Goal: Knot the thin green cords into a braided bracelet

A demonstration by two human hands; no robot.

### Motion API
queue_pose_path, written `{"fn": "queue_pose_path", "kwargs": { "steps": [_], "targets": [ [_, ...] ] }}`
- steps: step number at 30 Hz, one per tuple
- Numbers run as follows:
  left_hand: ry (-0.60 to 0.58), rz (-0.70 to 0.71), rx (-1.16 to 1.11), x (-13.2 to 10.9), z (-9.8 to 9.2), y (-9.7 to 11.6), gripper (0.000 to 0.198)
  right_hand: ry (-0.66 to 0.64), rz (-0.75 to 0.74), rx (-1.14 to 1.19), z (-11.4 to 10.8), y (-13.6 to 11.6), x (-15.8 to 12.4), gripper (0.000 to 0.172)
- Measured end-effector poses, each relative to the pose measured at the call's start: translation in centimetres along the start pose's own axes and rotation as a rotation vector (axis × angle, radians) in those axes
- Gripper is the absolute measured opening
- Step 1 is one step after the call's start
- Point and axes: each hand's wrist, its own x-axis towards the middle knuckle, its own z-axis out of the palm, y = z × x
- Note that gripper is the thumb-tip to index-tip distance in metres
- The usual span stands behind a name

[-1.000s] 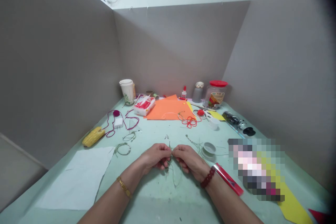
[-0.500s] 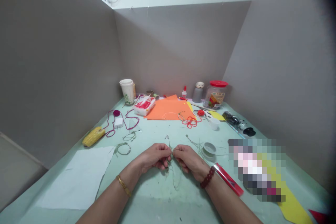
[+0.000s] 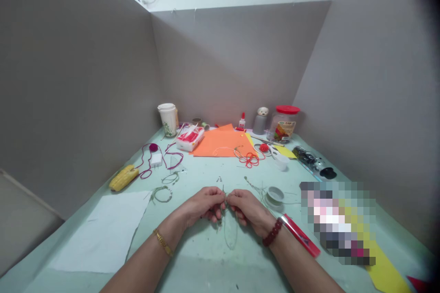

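A pale green table (image 3: 206, 265) fills the booth; grey partitions rise on three sides, the left wall (image 3: 79, 78), back wall (image 3: 233, 64) and right wall (image 3: 364, 82), with white above the back one. Cup (image 3: 168, 121), tissues (image 3: 190, 139), glue (image 3: 242, 122) and jar (image 3: 283, 126) stand along the far edge; orange paper (image 3: 220, 143) lies before them. On the left side are the corn (image 3: 124, 177), near the wall, and a white sheet (image 3: 103, 233); on the right side, a blurred patch hides something beside yellow paper (image 3: 388, 265).

The left hand (image 3: 206, 203) and right hand (image 3: 243, 203) meet mid-table, fingers curled, each pinching thin green cord (image 3: 224, 213) between thumb and forefinger; its loop hangs below them. Green surface shows between the forearms, toward the near edge; more shows ahead, up to the orange paper; the spool (image 3: 275, 197) and red case (image 3: 300, 236) sit close on the right hand's outer side, narrowing its room; the sheet borders the left forearm.
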Motion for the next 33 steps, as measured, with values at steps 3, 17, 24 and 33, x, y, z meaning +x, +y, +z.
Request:
{"fn": "queue_pose_path", "kwargs": {
  "steps": [3,17,24,33],
  "targets": [
    [0.034,0.022,0.025,0.0,0.3,0.0,0.034,-0.001,-0.002,-0.016,0.1,-0.2,-0.1,0.009],
    [0.123,0.069,0.166,0.2,0.9,-0.2,0.026,-0.034,0.006,-0.033,-0.2,-0.2,-0.2,0.015],
    [0.181,0.109,0.241,0.7,1.0,-0.8,0.025,-0.014,0.004,-0.039,-0.3,0.3,0.3,0.014],
    [0.213,0.117,0.245,1.4,0.7,-1.3,0.015,-0.026,0.001,-0.039,-0.3,0.2,0.2,0.017]
  ]
}}
